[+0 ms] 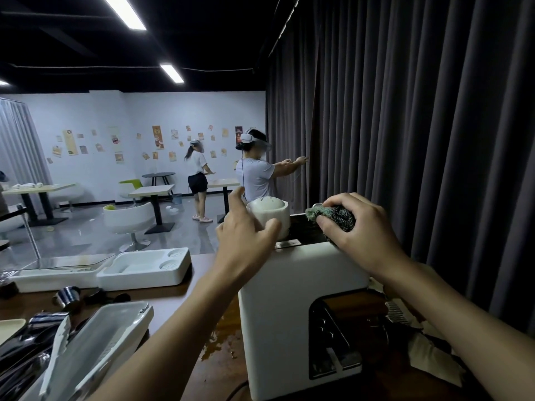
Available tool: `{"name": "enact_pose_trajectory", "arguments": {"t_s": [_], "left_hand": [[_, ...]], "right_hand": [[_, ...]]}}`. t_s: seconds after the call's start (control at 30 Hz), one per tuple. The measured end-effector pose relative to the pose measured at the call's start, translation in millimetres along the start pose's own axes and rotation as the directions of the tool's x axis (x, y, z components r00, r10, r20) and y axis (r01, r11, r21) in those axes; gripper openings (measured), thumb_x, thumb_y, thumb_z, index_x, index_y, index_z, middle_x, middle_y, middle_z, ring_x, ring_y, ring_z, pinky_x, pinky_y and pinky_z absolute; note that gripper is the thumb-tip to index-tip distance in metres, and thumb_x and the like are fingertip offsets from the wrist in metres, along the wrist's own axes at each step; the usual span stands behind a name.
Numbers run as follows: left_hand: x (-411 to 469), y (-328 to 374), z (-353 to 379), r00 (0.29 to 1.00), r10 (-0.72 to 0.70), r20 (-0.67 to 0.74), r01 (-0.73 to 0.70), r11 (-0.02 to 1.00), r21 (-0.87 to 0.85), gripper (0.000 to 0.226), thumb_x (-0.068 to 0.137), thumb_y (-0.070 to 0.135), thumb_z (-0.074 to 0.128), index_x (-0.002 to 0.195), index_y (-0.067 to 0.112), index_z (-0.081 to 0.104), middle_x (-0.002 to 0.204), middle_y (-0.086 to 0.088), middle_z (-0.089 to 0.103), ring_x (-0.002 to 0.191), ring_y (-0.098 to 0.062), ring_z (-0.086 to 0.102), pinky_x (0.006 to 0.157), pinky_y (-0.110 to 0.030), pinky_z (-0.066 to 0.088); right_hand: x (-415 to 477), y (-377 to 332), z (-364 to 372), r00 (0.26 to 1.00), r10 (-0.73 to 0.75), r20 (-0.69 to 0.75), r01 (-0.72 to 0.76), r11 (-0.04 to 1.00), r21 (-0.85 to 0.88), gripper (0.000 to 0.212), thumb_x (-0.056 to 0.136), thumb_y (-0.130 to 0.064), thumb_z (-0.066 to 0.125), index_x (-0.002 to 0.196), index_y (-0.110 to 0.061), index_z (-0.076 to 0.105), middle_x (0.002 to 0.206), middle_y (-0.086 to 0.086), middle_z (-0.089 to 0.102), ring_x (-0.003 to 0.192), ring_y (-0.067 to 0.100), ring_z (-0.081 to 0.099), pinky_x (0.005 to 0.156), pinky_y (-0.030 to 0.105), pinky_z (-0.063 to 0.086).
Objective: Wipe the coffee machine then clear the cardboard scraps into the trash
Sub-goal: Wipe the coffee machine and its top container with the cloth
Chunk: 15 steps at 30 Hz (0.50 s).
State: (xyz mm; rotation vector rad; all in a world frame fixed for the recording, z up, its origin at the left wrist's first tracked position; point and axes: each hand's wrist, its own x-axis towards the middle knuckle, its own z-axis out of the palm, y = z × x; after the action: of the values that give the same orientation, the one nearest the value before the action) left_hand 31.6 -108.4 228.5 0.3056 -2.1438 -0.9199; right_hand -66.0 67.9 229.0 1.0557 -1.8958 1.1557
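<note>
A white coffee machine (pixel 292 308) with a dark front panel stands on the wooden counter in front of me. A white round hopper (pixel 270 211) sits on its top at the left. My right hand (pixel 363 233) is shut on a dark green-grey cloth (pixel 333 217) and presses it on the machine's dark top at the right. My left hand (pixel 246 238) rests beside the hopper with its fingers spread and the thumb against the hopper's front. Pale scraps (pixel 434 357) lie on the counter to the right of the machine, partly hidden by my right forearm.
White trays (pixel 144 269) and a lidded white bin (pixel 95 345) sit on the counter at left, with metal cups and tongs. A brown spill (pixel 223 337) marks the counter by the machine. A dark curtain hangs close at right. Two people stand among tables beyond.
</note>
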Motion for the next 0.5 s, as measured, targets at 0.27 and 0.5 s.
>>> {"name": "enact_pose_trajectory", "arguments": {"t_s": [0.27, 0.5], "left_hand": [[-0.8, -1.0, 0.0, 1.0, -0.01, 0.004, 0.01, 1.0, -0.019, 0.073, 0.073, 0.053, 0.052, 0.137, 0.039, 0.019, 0.12, 0.003, 0.052, 0.105, -0.033, 0.061, 0.101, -0.056, 0.044], [-2.4, 2.4, -1.4, 1.0, 0.023, -0.013, -0.024, 1.0, -0.011, 0.075, 0.079, 0.045, 0.057, 0.143, 0.024, 0.023, 0.129, -0.001, 0.048, 0.12, -0.028, 0.049, 0.109, -0.055, 0.034]], "right_hand": [[0.1, 0.0, 0.5, 1.0, 0.004, 0.003, -0.004, 1.0, 0.003, 0.016, 0.082, -0.017, 0.075, 0.096, -0.012, 0.07, 0.093, 0.0, 0.065, 0.087, 0.005, 0.055, 0.077, 0.008, 0.038], [0.5, 1.1, 1.7, 1.0, 0.005, 0.0, -0.005, 1.0, -0.006, 0.016, 0.081, -0.018, 0.075, 0.095, -0.013, 0.07, 0.093, -0.002, 0.065, 0.087, 0.009, 0.058, 0.078, 0.012, 0.041]]}}
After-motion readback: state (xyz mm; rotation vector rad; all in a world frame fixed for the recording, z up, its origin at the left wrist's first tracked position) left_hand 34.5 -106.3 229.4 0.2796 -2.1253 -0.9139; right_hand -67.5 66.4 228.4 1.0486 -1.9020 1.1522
